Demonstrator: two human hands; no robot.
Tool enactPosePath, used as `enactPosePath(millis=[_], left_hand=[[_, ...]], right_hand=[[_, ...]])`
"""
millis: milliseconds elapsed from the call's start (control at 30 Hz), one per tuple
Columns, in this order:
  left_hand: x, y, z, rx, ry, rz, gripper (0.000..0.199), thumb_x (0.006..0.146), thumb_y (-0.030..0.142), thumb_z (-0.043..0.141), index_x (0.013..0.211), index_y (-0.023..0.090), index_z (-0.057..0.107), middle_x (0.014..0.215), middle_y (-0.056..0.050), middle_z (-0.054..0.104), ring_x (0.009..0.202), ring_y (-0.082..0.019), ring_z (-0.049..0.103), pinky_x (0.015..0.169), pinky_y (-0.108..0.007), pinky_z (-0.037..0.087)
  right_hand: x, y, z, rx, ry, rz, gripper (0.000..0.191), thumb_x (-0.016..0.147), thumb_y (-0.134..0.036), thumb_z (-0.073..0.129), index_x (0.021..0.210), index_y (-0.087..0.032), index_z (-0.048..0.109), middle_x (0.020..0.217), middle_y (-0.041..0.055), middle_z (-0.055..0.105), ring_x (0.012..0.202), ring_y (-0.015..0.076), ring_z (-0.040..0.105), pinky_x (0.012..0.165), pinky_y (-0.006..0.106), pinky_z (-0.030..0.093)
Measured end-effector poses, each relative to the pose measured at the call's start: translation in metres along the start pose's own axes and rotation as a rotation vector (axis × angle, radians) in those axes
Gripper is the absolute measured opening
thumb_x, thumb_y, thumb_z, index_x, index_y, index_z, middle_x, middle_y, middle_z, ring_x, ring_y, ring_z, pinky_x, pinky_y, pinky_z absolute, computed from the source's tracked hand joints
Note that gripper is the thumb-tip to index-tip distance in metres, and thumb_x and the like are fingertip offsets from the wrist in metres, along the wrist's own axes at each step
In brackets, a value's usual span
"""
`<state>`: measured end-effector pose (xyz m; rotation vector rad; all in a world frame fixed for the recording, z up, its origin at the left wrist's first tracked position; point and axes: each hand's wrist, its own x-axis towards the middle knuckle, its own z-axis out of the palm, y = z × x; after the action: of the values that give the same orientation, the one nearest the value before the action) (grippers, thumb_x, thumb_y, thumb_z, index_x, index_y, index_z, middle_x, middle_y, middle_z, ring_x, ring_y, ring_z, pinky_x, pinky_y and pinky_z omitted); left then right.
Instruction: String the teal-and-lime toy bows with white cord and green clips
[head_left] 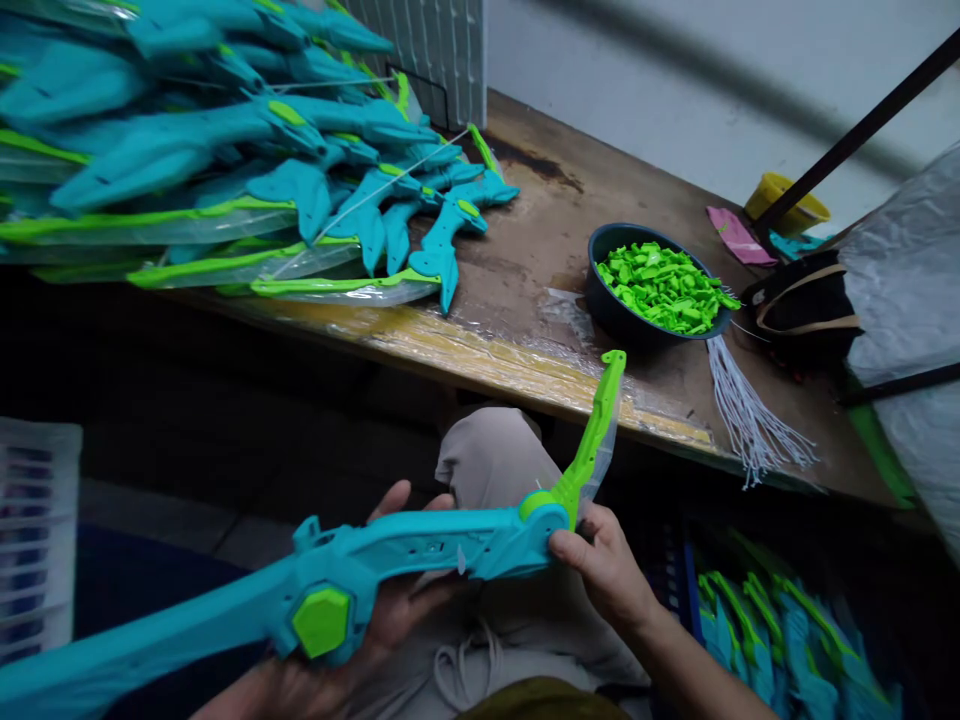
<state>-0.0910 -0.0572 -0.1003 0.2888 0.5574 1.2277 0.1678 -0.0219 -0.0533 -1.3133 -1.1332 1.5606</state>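
A turquoise plastic toy bow (420,540) with a green hexagonal piece and a bright green limb lies across my lap, slanting up to the right. My left hand (397,610) supports it from underneath near the middle, its fingers partly hidden behind the plastic. At the joint with the green limb (596,430), my right hand (611,570) grips the end, thumb on the near side. A clear film hangs along the limb.
A heap of similar toy bows (247,170) covers the left of the worktable (540,220). Right of it stand a dark bowl (626,325) of small green parts, white strings (750,420) and a yellow tub (787,208). A blue crate (691,590) holds more bow parts; a white basket (56,520) is at left.
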Motion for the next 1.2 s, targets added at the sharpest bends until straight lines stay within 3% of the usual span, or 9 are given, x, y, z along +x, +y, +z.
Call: enactPosePath(millis=[67, 167, 367, 467, 633, 767, 967, 1067, 1200], left_hand=[[0.002, -0.016, 0.000, -0.035, -0.119, 0.045, 0.108, 0.041, 0.081, 0.088, 0.140, 0.049, 0.060, 0.150, -0.005, 0.062, 0.140, -0.048, 0.052, 0.104, -0.067, 0.051], [0.009, -0.030, 0.013, 0.067, -0.210, -0.003, 0.086, 0.058, 0.067, 0.092, 0.135, 0.037, 0.067, 0.142, -0.010, 0.067, 0.138, -0.043, 0.056, 0.113, -0.062, 0.045], [0.021, -0.016, 0.036, 0.567, 0.028, -0.026, 0.058, 0.073, 0.047, 0.089, 0.125, 0.029, 0.073, 0.134, -0.008, 0.069, 0.134, -0.037, 0.056, 0.121, -0.053, 0.038], [0.022, -0.008, 0.041, 0.655, 0.030, 0.026, 0.046, 0.079, 0.044, 0.084, 0.122, 0.029, 0.074, 0.136, -0.006, 0.068, 0.132, -0.034, 0.058, 0.119, -0.048, 0.041], [0.024, 0.003, 0.052, 0.850, -0.023, -0.005, 0.045, 0.077, 0.045, 0.085, 0.118, 0.029, 0.074, 0.123, -0.008, 0.075, 0.116, -0.034, 0.067, 0.098, -0.041, 0.054], [0.027, 0.004, 0.055, 0.922, -0.088, 0.055, 0.038, 0.076, 0.046, 0.085, 0.109, 0.029, 0.078, 0.116, -0.008, 0.073, 0.117, -0.034, 0.065, 0.103, -0.042, 0.049], [0.027, -0.003, 0.046, 0.919, -0.100, 0.082, 0.039, 0.075, 0.045, 0.086, 0.111, 0.032, 0.077, 0.121, -0.007, 0.072, 0.123, -0.034, 0.063, 0.109, -0.044, 0.046], [0.025, -0.001, 0.042, 0.959, -0.097, 0.113, 0.038, 0.075, 0.040, 0.086, 0.111, 0.033, 0.077, 0.121, -0.006, 0.073, 0.123, -0.033, 0.063, 0.109, -0.043, 0.047], [0.024, 0.004, 0.041, 1.046, -0.107, 0.160, 0.035, 0.076, 0.035, 0.086, 0.109, 0.032, 0.077, 0.116, -0.006, 0.075, 0.118, -0.032, 0.066, 0.106, -0.044, 0.048]], right_hand=[[0.001, 0.006, 0.003, 0.008, 0.027, -0.012, 0.052, 0.080, -0.066, 0.078, 0.098, -0.017, 0.081, 0.093, 0.0075, 0.076, 0.088, 0.0267, 0.068, 0.086, 0.036, 0.054], [0.003, 0.010, 0.010, -0.028, 0.044, -0.054, 0.051, 0.081, -0.064, 0.077, 0.105, -0.019, 0.082, 0.100, 0.0079, 0.077, 0.095, 0.0299, 0.069, 0.092, 0.039, 0.055], [0.007, 0.004, 0.026, -0.167, -0.070, -0.187, 0.040, 0.084, -0.060, 0.076, 0.104, -0.025, 0.082, 0.100, 0.0063, 0.077, 0.094, 0.0292, 0.071, 0.089, 0.037, 0.058], [0.014, -0.004, 0.018, -0.272, -0.081, -0.300, 0.043, 0.084, -0.061, 0.078, 0.112, -0.027, 0.080, 0.112, 0.0078, 0.075, 0.105, 0.0305, 0.068, 0.097, 0.040, 0.055], [0.026, -0.043, -0.009, -0.294, 0.018, -0.438, 0.064, 0.077, -0.072, 0.081, 0.119, -0.024, 0.077, 0.115, 0.0110, 0.072, 0.109, 0.0312, 0.067, 0.096, 0.042, 0.055], [0.019, -0.075, -0.015, -0.261, 0.116, -0.584, 0.052, 0.083, -0.063, 0.081, 0.120, -0.027, 0.075, 0.109, 0.0074, 0.070, 0.101, 0.0252, 0.065, 0.089, 0.034, 0.056], [-0.001, -0.080, -0.011, -0.236, 0.278, -0.765, 0.029, 0.096, -0.042, 0.074, 0.120, -0.026, 0.074, 0.109, 0.0064, 0.067, 0.107, 0.0230, 0.060, 0.094, 0.033, 0.052], [-0.007, -0.082, -0.010, -0.272, 0.331, -0.796, 0.023, 0.097, -0.028, 0.073, 0.119, -0.024, 0.074, 0.108, 0.0058, 0.067, 0.104, 0.0208, 0.060, 0.091, 0.031, 0.052], [-0.009, -0.091, -0.009, -0.326, 0.359, -0.772, 0.020, 0.097, -0.028, 0.072, 0.116, -0.022, 0.073, 0.104, 0.0056, 0.067, 0.103, 0.0208, 0.060, 0.088, 0.030, 0.051]])
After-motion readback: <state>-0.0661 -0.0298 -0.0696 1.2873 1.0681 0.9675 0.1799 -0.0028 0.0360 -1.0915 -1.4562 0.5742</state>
